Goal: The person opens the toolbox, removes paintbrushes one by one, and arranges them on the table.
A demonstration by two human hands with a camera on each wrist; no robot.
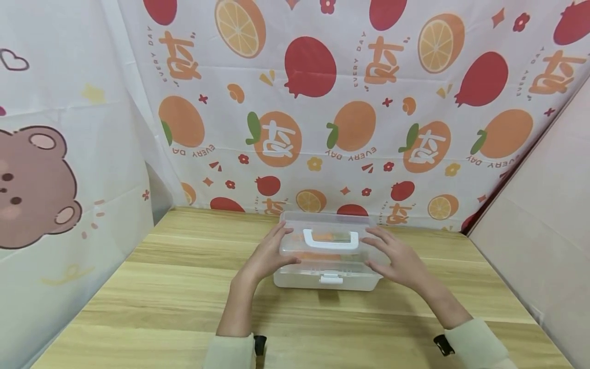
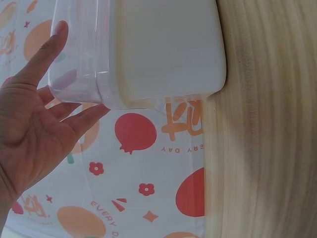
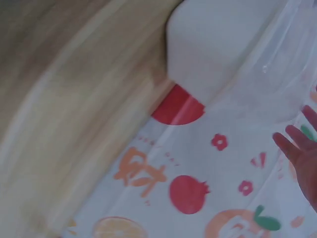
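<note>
Forearms angling inward, and here's the left hand (image 1: 272, 254), fingers spread at the left end of the clear-lidded plastic case (image 1: 322, 258)! Opposite, the right hand (image 1: 402, 260) splays loosely by its right end. The case sits latch-forward on the wooden table (image 1: 184, 287).

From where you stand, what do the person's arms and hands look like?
The left hand and right hand are bare and ungloved. A pale cream fabric left sleeve and matching right sleeve end short of the wrists, each with a small black fitting at its cuff.
</note>
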